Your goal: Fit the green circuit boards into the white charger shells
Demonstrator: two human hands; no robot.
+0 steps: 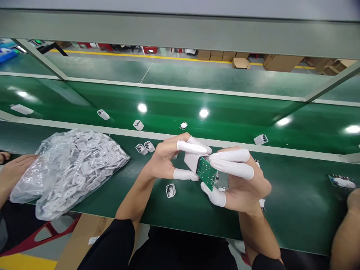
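My left hand (171,157), with white finger cots on its fingertips, is closed around a white plastic housing (191,162). Between the thumb and fingers of my right hand (239,176), also in finger cots, is a green circuit board (207,173). One end of the board meets the open mouth of the housing; how far it reaches inside cannot be seen. Small solder points show on the board's face, and components stick out at its lower right edge. A white housing (170,190) with dark parts inside lies on the table below my left hand.
On the left a clear bag (84,165) holds many small white parts, with another person's hand (19,170) against it. Two housings (141,149) stand behind my left wrist. On the green belt lie a housing (261,139) and a board (183,125). Another board (341,182) lies right.
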